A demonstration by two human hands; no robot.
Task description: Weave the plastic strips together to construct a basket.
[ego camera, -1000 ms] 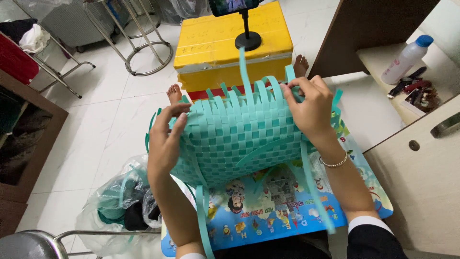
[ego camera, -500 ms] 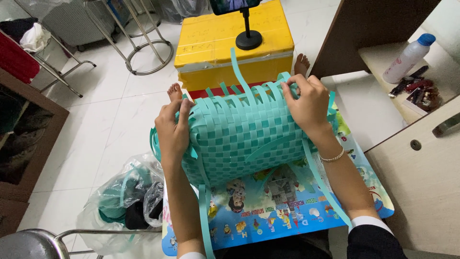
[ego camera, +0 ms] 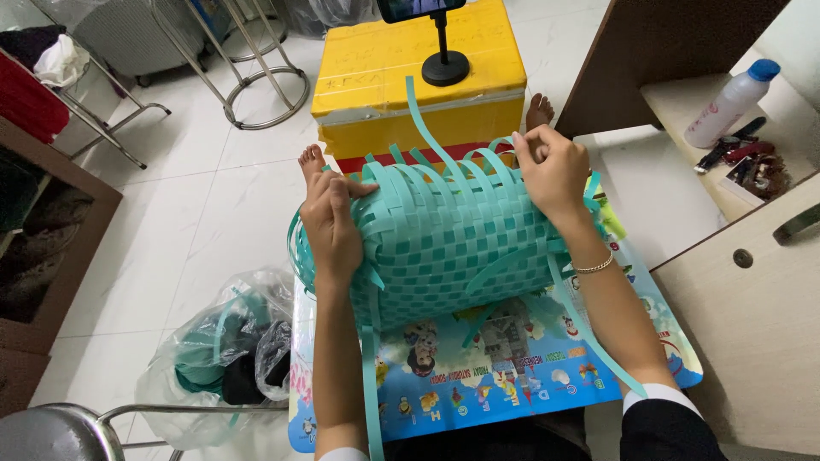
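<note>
Two hands grip teal woven basket (ego camera: 448,243) | left hand (ego camera: 331,224) | right hand (ego camera: 551,171) | yellow box (ego camera: 410,72) behind

A half-woven basket (ego camera: 444,248) of flat turquoise plastic strips lies on its side over a colourful picture mat (ego camera: 512,376), just in front of a yellow box (ego camera: 410,77). Its body shows a tight checker weave of two shades of turquoise. Loose strip ends fan out along the edge nearest the box, one curling upward, and longer strips trail down across the mat.
</note>
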